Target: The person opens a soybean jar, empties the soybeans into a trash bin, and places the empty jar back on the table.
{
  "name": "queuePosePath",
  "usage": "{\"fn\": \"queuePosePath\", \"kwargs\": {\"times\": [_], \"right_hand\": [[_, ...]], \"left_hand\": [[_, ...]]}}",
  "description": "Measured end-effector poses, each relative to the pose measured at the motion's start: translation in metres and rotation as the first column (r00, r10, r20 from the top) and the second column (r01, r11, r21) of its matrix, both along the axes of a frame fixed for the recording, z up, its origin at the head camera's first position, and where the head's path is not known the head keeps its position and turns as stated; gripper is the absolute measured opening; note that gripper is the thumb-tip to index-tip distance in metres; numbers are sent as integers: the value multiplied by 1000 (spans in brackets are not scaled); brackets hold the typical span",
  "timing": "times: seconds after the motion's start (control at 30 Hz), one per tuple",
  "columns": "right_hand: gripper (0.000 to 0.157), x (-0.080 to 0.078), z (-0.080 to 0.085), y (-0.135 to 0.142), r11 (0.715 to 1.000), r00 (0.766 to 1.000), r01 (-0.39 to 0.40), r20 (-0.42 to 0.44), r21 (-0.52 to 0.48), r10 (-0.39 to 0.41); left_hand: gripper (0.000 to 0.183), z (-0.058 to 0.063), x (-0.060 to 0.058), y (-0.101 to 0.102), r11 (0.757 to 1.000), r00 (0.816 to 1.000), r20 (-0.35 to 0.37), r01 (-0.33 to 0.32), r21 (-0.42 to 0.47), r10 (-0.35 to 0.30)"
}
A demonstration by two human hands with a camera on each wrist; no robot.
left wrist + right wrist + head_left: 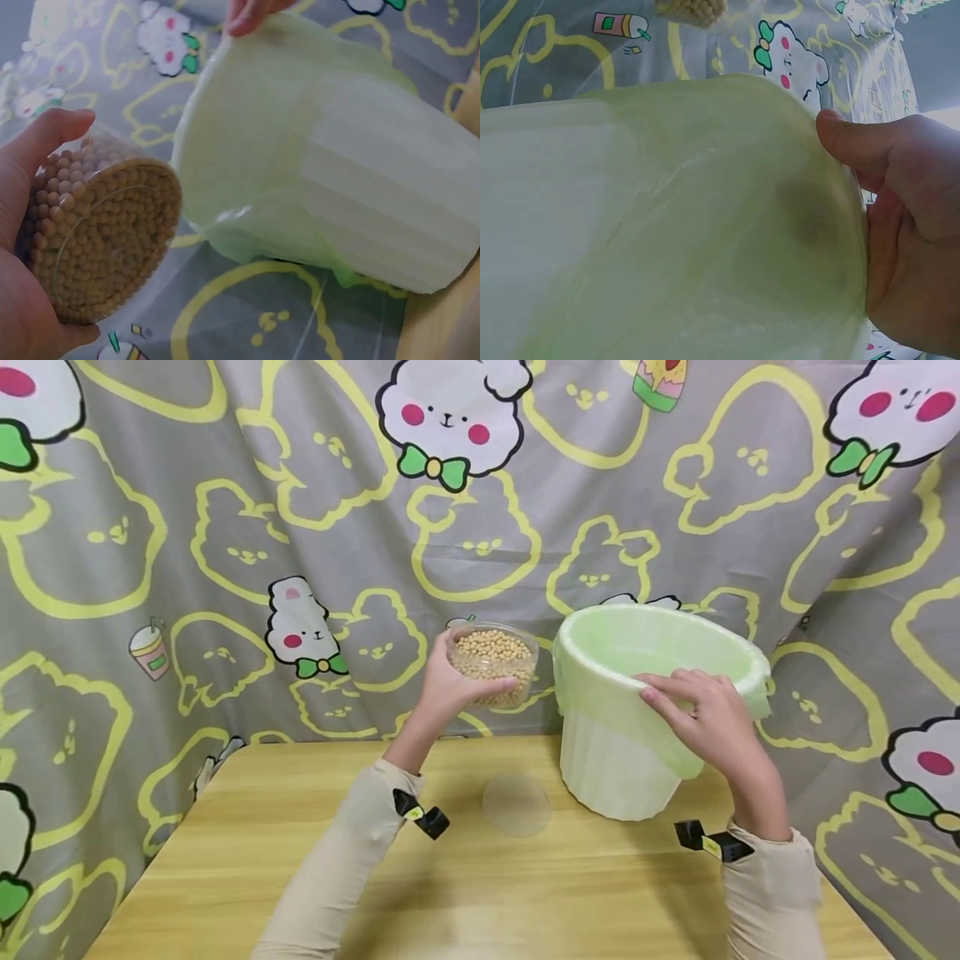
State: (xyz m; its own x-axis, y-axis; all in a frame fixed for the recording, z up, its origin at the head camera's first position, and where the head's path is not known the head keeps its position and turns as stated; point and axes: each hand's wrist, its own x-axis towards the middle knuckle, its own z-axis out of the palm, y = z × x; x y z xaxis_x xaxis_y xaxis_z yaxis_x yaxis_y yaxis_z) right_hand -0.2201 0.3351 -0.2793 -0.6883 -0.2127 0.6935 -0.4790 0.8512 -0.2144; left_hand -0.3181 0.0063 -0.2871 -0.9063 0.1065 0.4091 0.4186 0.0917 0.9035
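My left hand (pixel 450 681) grips a clear round plastic container (pixel 525 656) of soybeans (pixel 492 646), raised above the table's far edge and left of the bin. The left wrist view shows the thumb and fingers around the sides of the container (pixel 112 232), its bottom turned toward the camera. A white trash bin (pixel 618 768) with a pale green liner bag (pixel 600 689) folded over its rim stands on the table. My right hand (pixel 705 714) holds the bin's near right rim through the liner. Its thumb (pixel 855 139) shows at the rim; some fingers are hidden behind it.
On the wooden table (pixel 337 843), a clear round disc like a lid (pixel 516 804) lies just left of the bin's base. A grey patterned curtain (pixel 352 560) hangs close behind the table and along its sides.
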Motion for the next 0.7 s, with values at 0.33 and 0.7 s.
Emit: {"fn": "queuePosePath", "kwargs": {"times": [0.33, 0.7], "right_hand": [[26, 2, 7, 4, 1000, 1000, 11, 10, 10, -11], [24, 5, 4, -2, 1000, 1000, 2, 26, -6, -2]], "left_hand": [[125, 33, -26, 30, 989, 996, -31, -85, -124, 82], [126, 58, -40, 46, 914, 981, -149, -172, -367, 125]]}}
